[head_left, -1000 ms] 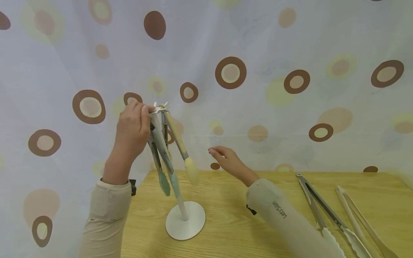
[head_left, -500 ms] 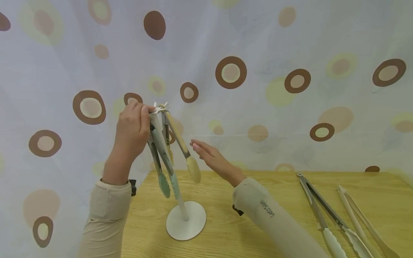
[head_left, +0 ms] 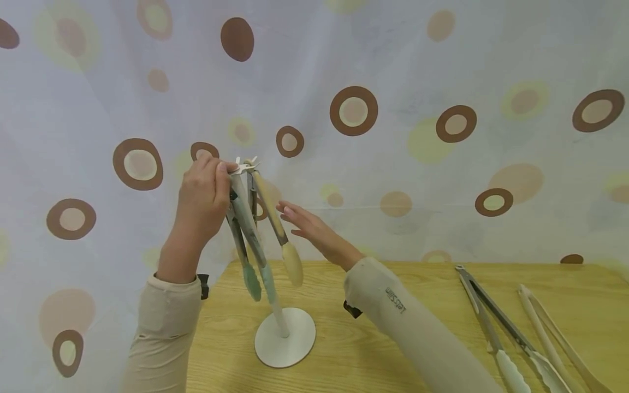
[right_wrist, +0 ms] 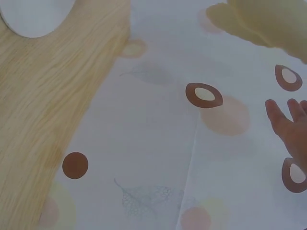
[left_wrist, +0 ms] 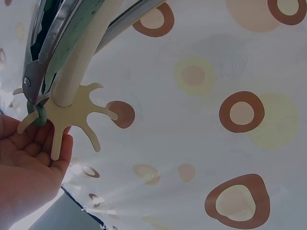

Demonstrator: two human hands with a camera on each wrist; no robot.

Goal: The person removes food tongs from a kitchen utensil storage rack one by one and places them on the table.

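A white stand with a round base and hooked top rises at the middle left. My left hand grips its hooked top; in the left wrist view the fingers curl beneath the hook plate. Metal tongs with green tips hang at that hand, their loop on a hook. Yellow-tipped tongs hang on the stand's right side, legs slanting out. My right hand is just right of them, fingers extended and holding nothing. In the right wrist view their yellow tip appears above the right hand's fingers.
On the wooden table, grey tongs with pale tips lie spread at the right. Beside them lie beige tongs. A dotted curtain hangs close behind the table.
My right hand has moved left toward the yellow-tipped tongs, its fingers straightening out. Those tongs have swung slightly. My left hand has stayed at the stand's top.
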